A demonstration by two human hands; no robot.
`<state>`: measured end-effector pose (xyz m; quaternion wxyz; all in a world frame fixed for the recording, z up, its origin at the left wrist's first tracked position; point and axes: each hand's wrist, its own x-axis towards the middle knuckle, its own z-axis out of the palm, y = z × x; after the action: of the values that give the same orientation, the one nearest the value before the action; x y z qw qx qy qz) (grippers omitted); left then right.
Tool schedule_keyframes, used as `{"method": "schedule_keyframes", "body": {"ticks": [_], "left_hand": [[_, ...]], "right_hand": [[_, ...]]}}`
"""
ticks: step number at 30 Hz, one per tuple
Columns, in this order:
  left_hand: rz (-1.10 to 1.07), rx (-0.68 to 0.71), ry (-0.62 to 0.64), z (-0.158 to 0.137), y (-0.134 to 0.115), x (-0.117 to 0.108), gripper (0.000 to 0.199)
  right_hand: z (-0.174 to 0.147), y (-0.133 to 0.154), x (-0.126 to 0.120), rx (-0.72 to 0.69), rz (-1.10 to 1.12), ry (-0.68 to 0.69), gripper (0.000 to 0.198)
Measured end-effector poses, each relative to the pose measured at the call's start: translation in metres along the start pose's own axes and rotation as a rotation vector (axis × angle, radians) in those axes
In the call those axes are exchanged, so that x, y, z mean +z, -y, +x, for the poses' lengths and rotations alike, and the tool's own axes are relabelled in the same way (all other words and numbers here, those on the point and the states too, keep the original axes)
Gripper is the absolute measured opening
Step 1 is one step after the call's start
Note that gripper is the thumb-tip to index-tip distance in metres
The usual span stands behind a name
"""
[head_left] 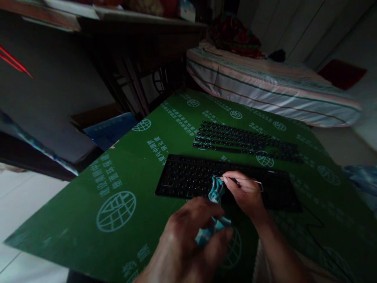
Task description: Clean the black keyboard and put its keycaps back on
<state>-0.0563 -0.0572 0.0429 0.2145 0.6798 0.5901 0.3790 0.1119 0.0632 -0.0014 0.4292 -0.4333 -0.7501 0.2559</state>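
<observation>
My right hand is closed in a pinch over the keyboard. It grips a thin rod with a bent, pale end and one end of a twisted teal patterned cloth. In front of it, blurred, is my left hand, its fingers curved and thumb apart. The cloth's lower part shows in that gap; whether the left fingers grip it is unclear. Below both hands lies a black keyboard; its left part shows rows of small bare key posts. Behind it, loose black keycaps are laid out in rows.
Everything lies on a green board table printed with pale globes and characters. A black cable runs from the keyboard's right side. Beyond stand a bed and, at the upper left, a dark wooden table.
</observation>
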Motion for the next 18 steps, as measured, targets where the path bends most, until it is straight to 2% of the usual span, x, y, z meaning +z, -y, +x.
{"method": "schedule_keyframes", "body": {"ticks": [1, 3, 6, 8, 11, 18], "left_hand": [[0.043, -0.018, 0.049, 0.010, 0.001, 0.002, 0.020], [0.243, -0.038, 0.008, 0.024, 0.003, 0.011, 0.028], [0.358, -0.093, 0.106, 0.030, 0.007, 0.027, 0.036], [0.380, -0.105, 0.126, 0.030, 0.009, 0.035, 0.030], [0.378, -0.080, 0.108, 0.030, 0.012, 0.042, 0.009], [0.243, 0.009, 0.032, 0.028, 0.025, 0.046, 0.016]], "right_hand": [[-0.001, -0.001, 0.000, 0.009, 0.008, 0.003, 0.015], [-0.002, -0.003, 0.000, 0.033, 0.027, 0.016, 0.014], [-0.003, -0.006, 0.000, 0.097, 0.058, 0.034, 0.014], [-0.004, -0.006, -0.001, 0.137, 0.073, 0.045, 0.014], [-0.005, -0.007, -0.001, 0.155, 0.095, 0.047, 0.015], [-0.004, -0.005, 0.000, 0.127, 0.117, 0.033, 0.014]]}}
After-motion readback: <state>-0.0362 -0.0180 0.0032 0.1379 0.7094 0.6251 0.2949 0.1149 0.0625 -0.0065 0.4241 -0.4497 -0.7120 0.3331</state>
